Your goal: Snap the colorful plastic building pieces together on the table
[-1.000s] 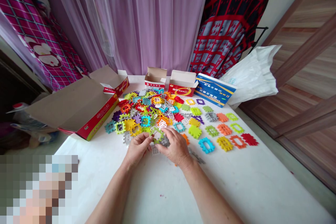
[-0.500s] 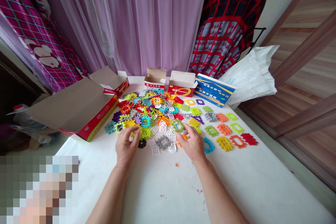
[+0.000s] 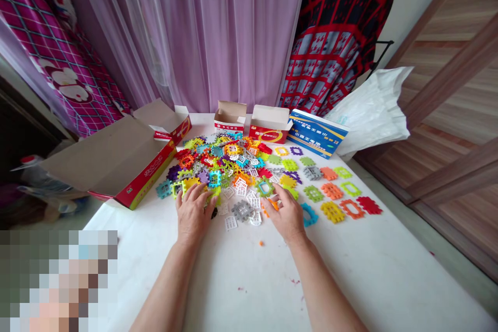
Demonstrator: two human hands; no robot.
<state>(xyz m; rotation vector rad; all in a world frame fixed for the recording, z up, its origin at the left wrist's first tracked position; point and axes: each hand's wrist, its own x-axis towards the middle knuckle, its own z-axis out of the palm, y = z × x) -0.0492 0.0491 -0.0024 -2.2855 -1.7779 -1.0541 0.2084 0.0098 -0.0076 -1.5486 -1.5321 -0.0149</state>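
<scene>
A heap of colourful plastic interlocking building pieces [image 3: 221, 151] lies on the white table. My left hand [image 3: 194, 207] is palm down over the heap's front left edge, fingers spread, partly covering yellow and lime pieces. A small black piece [image 3: 213, 212] shows beside its thumb. My right hand [image 3: 287, 211] rests at the heap's right side, thumb and fingers apart. Close to its fingertips is a green square frame piece [image 3: 264, 187]; an orange piece [image 3: 269, 208] lies partly under the thumb. Between the hands are a grey piece [image 3: 243, 211] and several white window-shaped pieces [image 3: 231, 223].
Loose pieces, such as a red one [image 3: 369, 205], lie in rough rows at right. Open red boxes [image 3: 155, 163] stand at left and back, with a blue box [image 3: 319, 134] back right. A white bag [image 3: 375, 111] is behind it. A tiny orange bit [image 3: 261, 243] lies in front.
My left hand has turned from a pinch-like pose to palm down with spread fingers over the pieces. My right hand has hardly moved.
</scene>
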